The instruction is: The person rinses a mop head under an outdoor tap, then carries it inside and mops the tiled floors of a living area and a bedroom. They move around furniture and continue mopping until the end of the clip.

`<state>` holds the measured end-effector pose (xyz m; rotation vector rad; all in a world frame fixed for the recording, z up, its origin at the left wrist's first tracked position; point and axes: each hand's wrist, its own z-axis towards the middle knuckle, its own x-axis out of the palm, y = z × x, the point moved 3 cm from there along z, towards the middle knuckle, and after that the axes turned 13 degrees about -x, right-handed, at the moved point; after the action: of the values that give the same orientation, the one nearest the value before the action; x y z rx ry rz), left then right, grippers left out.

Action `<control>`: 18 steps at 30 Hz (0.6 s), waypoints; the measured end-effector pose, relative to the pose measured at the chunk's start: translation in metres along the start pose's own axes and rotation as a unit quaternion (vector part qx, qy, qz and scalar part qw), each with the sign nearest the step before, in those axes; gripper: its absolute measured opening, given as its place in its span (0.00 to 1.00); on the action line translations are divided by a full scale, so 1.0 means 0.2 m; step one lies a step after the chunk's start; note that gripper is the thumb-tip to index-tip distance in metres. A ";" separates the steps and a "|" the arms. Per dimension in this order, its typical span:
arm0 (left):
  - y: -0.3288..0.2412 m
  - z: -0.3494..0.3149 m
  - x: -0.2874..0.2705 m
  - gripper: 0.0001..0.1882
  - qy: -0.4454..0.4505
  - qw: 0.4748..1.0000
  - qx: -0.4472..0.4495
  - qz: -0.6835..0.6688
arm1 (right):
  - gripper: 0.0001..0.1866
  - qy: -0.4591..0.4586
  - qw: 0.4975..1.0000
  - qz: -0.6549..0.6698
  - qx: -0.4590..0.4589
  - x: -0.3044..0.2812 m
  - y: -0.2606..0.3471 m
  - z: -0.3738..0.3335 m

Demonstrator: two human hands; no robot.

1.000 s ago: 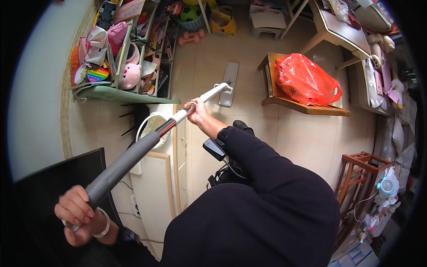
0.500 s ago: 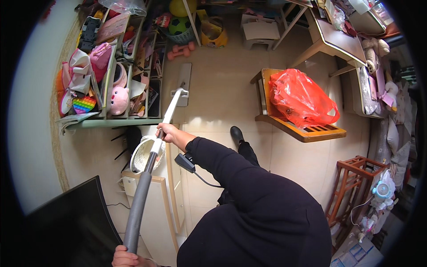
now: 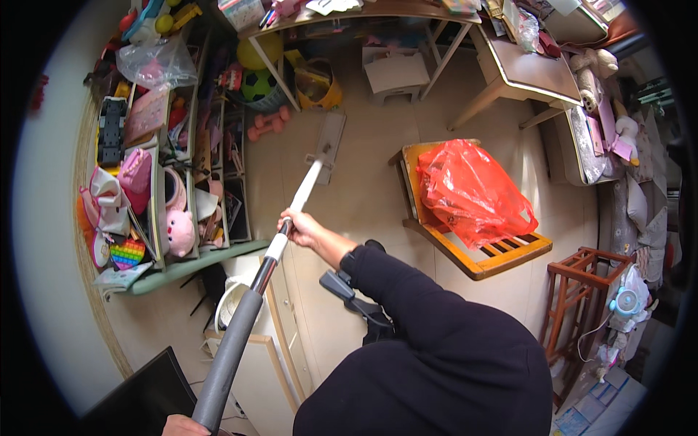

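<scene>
A flat mop slants across the left half of the view, its long handle [image 3: 231, 356] white toward the far end and grey foam near me. My right hand [image 3: 298, 228] is closed round the white part of the shaft, the black-sleeved arm reaching across. At the lower edge my left hand [image 3: 183, 426] grips the end of the grey foam; it is partly cut off by the frame. The grey rectangular mop head [image 3: 331, 145] lies flat on the tiled floor [image 3: 360, 182], near a pair of pink dumbbells [image 3: 268, 123].
Right of the mop stands a wooden chair [image 3: 480, 270] with a red plastic bag [image 3: 472, 192] on it. Toy-filled shelves [image 3: 156, 182] line the left. A desk [image 3: 363, 13] and yellow bucket [image 3: 320, 91] stand ahead. A white cabinet [image 3: 265, 370] is beside me; a wooden rack [image 3: 574, 305] stands right.
The mop head has moved forward and right across the floor, away from the shelves. Both hands keep hold of the handle. My view has shifted, showing more of the desk ahead.
</scene>
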<state>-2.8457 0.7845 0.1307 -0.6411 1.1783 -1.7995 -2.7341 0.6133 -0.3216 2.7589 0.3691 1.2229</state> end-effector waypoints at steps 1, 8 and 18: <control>0.00 0.06 0.00 0.23 -0.004 1.000 0.004 0.001 | 0.05 -0.006 1.000 0.028 -0.001 0.02 0.02 -0.01; 0.11 0.04 -0.21 0.22 -0.197 0.977 -0.050 -0.060 | 0.06 -0.081 0.994 -0.052 -0.050 0.09 0.05 0.02; 0.74 -0.40 -0.02 0.19 -0.388 0.891 -0.230 -0.049 | 0.12 -0.253 0.933 -0.140 -0.212 -0.09 0.27 0.45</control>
<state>-2.8505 0.7986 -0.0371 -1.5457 0.9949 -1.1161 -2.6696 0.5567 -0.3846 2.4102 0.3726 0.4300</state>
